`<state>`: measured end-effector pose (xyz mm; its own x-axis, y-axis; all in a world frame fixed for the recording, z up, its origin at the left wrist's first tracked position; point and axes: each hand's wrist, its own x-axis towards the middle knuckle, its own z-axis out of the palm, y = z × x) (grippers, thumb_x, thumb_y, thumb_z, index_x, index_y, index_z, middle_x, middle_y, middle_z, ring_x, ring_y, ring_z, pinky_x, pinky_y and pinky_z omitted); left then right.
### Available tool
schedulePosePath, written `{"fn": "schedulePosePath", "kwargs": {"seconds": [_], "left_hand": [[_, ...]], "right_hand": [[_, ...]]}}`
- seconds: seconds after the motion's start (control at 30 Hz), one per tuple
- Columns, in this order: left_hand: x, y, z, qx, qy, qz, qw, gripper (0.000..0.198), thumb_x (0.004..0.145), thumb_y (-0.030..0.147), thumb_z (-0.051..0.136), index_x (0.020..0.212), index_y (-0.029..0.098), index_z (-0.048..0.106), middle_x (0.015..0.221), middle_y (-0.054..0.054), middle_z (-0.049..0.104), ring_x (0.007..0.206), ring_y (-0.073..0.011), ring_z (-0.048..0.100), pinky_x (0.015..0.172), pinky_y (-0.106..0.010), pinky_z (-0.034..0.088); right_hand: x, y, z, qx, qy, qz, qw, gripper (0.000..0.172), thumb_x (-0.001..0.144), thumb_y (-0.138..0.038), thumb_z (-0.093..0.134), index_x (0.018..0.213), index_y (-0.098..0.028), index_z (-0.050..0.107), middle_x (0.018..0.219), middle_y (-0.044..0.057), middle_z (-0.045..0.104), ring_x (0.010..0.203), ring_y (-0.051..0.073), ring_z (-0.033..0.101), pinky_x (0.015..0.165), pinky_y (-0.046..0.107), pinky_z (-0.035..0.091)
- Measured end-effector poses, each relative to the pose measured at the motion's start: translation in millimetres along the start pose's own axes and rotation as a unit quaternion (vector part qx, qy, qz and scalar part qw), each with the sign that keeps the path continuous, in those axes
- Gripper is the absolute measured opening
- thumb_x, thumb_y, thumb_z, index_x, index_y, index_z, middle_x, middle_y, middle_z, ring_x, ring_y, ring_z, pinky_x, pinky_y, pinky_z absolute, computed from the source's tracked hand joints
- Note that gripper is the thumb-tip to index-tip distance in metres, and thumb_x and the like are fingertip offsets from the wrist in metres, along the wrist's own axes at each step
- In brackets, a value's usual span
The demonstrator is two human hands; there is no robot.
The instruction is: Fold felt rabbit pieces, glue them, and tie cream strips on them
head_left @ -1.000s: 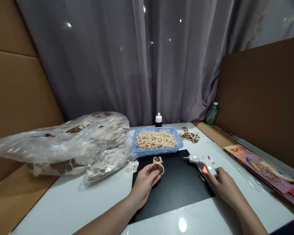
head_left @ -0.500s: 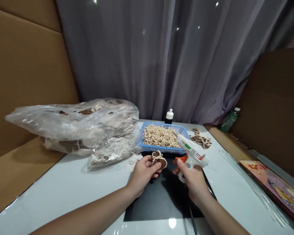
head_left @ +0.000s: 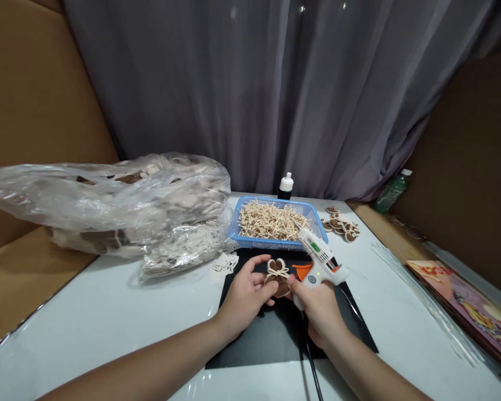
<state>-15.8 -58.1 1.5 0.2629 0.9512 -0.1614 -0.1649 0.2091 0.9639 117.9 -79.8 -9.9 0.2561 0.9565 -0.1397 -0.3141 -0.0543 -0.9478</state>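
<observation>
My left hand [head_left: 246, 291] pinches a small brown craft piece with a cream bow [head_left: 278, 274] above the black mat [head_left: 284, 328]. My right hand [head_left: 317, 309] is wrapped round the grip of a white hot glue gun [head_left: 319, 260] with an orange trigger. Its nozzle points up and left toward the blue basket. The fingertips of my right hand touch the craft piece too. The gun's cord runs down over the mat.
A blue basket [head_left: 237, 223] of cream string bows stands behind the mat, with a black bottle with a white cap [head_left: 285, 186] behind it. Several finished pieces [head_left: 341, 226] lie to its right. Clear plastic bags [head_left: 108, 206] fill the left. A green bottle [head_left: 390, 192] and printed sheets [head_left: 467, 312] are at the right.
My right hand picked the glue gun up off the table and carried it left to the craft piece. My left hand kept hold of the piece and both hands have closed together.
</observation>
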Motion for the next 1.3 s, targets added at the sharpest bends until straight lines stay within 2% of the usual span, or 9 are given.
{"fn": "schedulePosePath", "kwargs": {"seconds": [0.13, 0.23, 0.33, 0.43, 0.53, 0.63, 0.87, 1.13, 1.3], "left_hand": [[3.4, -2.0, -3.7, 0.000, 0.017, 0.015, 1.000, 0.051, 0.067, 0.030, 0.070, 0.105, 0.020, 0.037, 0.072, -0.001, 0.070, 0.062, -0.0158, 0.066, 0.051, -0.020, 0.046], [8.9, -2.5, -8.9, 0.011, 0.052, 0.035, 0.998, 0.043, 0.068, 0.031, 0.069, 0.101, 0.019, 0.046, 0.086, -0.006, 0.070, 0.073, -0.0171, 0.066, 0.051, -0.019, 0.045], [15.1, -1.6, -14.1, 0.019, 0.089, 0.039, 0.995, 0.031, 0.071, 0.032, 0.065, 0.096, 0.016, 0.058, 0.098, -0.008, 0.069, 0.083, -0.0169, 0.065, 0.054, -0.017, 0.045], [19.3, -1.2, -17.5, -0.006, 0.118, 0.028, 0.993, 0.026, 0.072, 0.031, 0.064, 0.093, 0.015, 0.062, 0.094, -0.007, 0.069, 0.079, -0.0140, 0.064, 0.056, -0.016, 0.044], [21.1, -1.2, -18.8, -0.048, 0.139, 0.017, 0.989, 0.029, 0.070, 0.029, 0.065, 0.095, 0.015, 0.061, 0.092, -0.007, 0.069, 0.070, -0.0115, 0.064, 0.052, -0.016, 0.042], [22.3, -0.3, -19.5, -0.070, 0.144, 0.014, 0.987, 0.025, 0.069, 0.029, 0.064, 0.089, 0.014, 0.063, 0.088, -0.007, 0.069, 0.064, -0.0109, 0.063, 0.047, -0.015, 0.039], [28.2, -0.3, -22.9, -0.066, 0.157, 0.028, 0.985, 0.018, 0.068, 0.028, 0.063, 0.078, 0.013, 0.066, 0.074, -0.004, 0.070, 0.059, -0.0111, 0.062, 0.047, -0.016, 0.042], [28.7, -3.7, -22.4, -0.051, 0.144, 0.040, 0.988, 0.016, 0.069, 0.026, 0.063, 0.075, 0.013, 0.069, 0.070, -0.003, 0.069, 0.060, -0.0107, 0.061, 0.050, -0.017, 0.044], [27.6, -2.8, -21.2, -0.051, 0.144, 0.042, 0.987, 0.015, 0.068, 0.025, 0.064, 0.073, 0.013, 0.069, 0.067, -0.003, 0.068, 0.059, -0.0111, 0.061, 0.050, -0.017, 0.044]], "right_hand": [[1.2, -2.5, -4.1, 0.029, -0.010, 0.030, 0.999, 0.034, 0.061, -0.033, 0.076, 0.083, -0.016, 0.057, 0.079, 0.004, 0.067, 0.069, 0.019, 0.065, 0.065, 0.032, 0.056], [4.2, -8.9, -14.9, 0.033, -0.013, 0.026, 0.999, 0.040, 0.062, -0.035, 0.076, 0.092, -0.016, 0.057, 0.092, 0.006, 0.066, 0.066, 0.017, 0.065, 0.057, 0.029, 0.055], [6.9, -15.0, -27.2, 0.008, -0.076, -0.032, 0.997, 0.039, 0.067, -0.035, 0.072, 0.098, -0.017, 0.058, 0.098, 0.006, 0.065, 0.054, 0.010, 0.059, 0.049, 0.024, 0.050], [5.7, -16.3, -33.4, -0.050, -0.129, -0.056, 0.989, 0.032, 0.069, -0.037, 0.070, 0.093, -0.018, 0.060, 0.102, 0.006, 0.064, 0.049, 0.007, 0.054, 0.049, 0.024, 0.048], [-1.1, -12.5, -32.0, -0.155, -0.128, -0.047, 0.978, 0.031, 0.071, -0.044, 0.066, 0.085, -0.017, 0.064, 0.074, 0.003, 0.066, 0.048, 0.010, 0.053, 0.049, 0.024, 0.045], [-9.5, -7.1, -27.4, -0.239, -0.084, -0.034, 0.967, 0.037, 0.071, -0.053, 0.062, 0.075, -0.016, 0.067, 0.044, -0.001, 0.054, 0.045, 0.013, 0.053, 0.048, 0.024, 0.043], [-15.3, -2.8, -21.2, -0.243, -0.062, -0.018, 0.968, 0.036, 0.065, -0.053, 0.062, 0.068, -0.017, 0.064, 0.064, 0.003, 0.065, 0.045, 0.013, 0.055, 0.047, 0.025, 0.047], [-13.5, -0.8, -23.4, -0.318, -0.046, -0.041, 0.946, 0.025, 0.069, -0.042, 0.057, 0.062, -0.018, 0.063, 0.043, -0.003, 0.050, 0.042, 0.013, 0.049, 0.043, 0.023, 0.041], [-11.6, 1.3, -25.4, -0.336, -0.049, -0.048, 0.940, 0.021, 0.069, -0.036, 0.056, 0.058, -0.019, 0.060, 0.041, -0.003, 0.049, 0.040, 0.012, 0.048, 0.042, 0.023, 0.037]]}}
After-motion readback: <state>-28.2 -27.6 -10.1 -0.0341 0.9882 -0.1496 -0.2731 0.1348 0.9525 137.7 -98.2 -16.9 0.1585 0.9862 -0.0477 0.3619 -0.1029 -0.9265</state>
